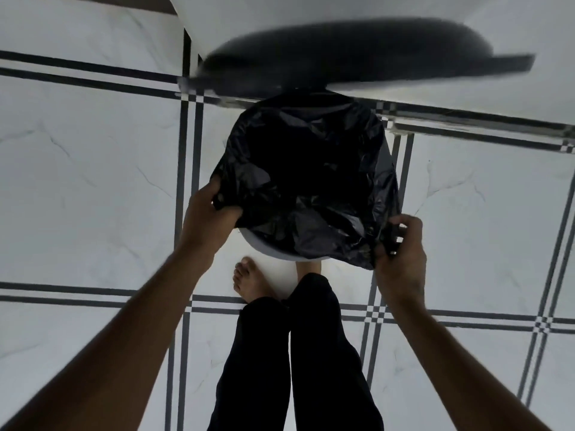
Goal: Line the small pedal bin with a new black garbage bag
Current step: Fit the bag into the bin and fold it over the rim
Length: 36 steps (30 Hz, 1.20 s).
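Black plastic fills the middle of my view: the garbage bag (298,188) is spread open over the mouth of the small pedal bin (273,248), and I have it by two edges. My left hand (207,219) pinches the bag's left edge, thumb on top and fingers curled under the film. My right hand (399,247) grasps the bag's near right corner, fingers bunched around a fold of plastic. Between the two grips the near edge of the bag sags over the bin's pale rim, which shows as a light curved strip just below the plastic, closer to me than the left grip. Beyond both grips the bag opens into a dark hollow, its far edge reaching under the bin's raised lid (357,54), a blurred dark oval that stands up against the white wall (311,14). I cannot tell how far the bag goes down inside the bin.

Below the grips, my legs in black trousers (295,353) point toward the bin; one bare foot (249,281) rests on the white tiled floor (87,181) with dark double lines, just under the left grip. The other foot disappears beneath the bin's near rim.
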Tool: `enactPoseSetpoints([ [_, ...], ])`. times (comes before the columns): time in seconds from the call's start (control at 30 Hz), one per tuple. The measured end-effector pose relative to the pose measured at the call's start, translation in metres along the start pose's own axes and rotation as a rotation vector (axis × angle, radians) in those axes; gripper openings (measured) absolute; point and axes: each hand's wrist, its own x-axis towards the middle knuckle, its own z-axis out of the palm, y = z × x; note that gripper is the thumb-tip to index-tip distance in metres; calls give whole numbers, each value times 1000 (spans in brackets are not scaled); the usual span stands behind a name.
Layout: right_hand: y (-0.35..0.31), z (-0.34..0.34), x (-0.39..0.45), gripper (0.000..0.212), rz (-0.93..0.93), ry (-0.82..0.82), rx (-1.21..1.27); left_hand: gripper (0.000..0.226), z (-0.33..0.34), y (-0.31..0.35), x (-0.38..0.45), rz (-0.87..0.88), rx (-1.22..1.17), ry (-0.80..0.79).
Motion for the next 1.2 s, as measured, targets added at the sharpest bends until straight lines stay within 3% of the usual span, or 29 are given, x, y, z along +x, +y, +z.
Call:
enactPoseSetpoints([
  [0.13,14,4,-4,22,206,-36,82,83,-7,-4,11,117,218,-71],
  [0.27,25,4,-8,24,306,-286,165,77,-9,-3,14,262,349,-200],
  [0.4,31,4,0,30,386,-308,214,82,-3,2,22,391,501,-176],
  [0.53,26,8,15,25,474,-410,236,83,14,0,21,492,561,-25],
  [0.6,22,10,23,29,482,-442,255,74,25,-6,17,483,570,143],
  [0.73,24,11,30,41,592,-409,410,26,28,-26,12,343,426,450],
  [0.83,28,8,32,44,639,-439,523,15,22,-38,10,250,490,371],
  [0.97,37,0,38,49,587,-620,550,19,22,-38,13,335,515,281],
  [1.07,46,-11,51,40,492,-755,324,19,23,-38,16,353,633,268],
  [1.13,49,-18,62,29,476,-814,216,20,24,-37,16,283,566,231],
  [1.2,48,-22,70,22,521,-820,211,16,25,-36,18,130,292,141],
])
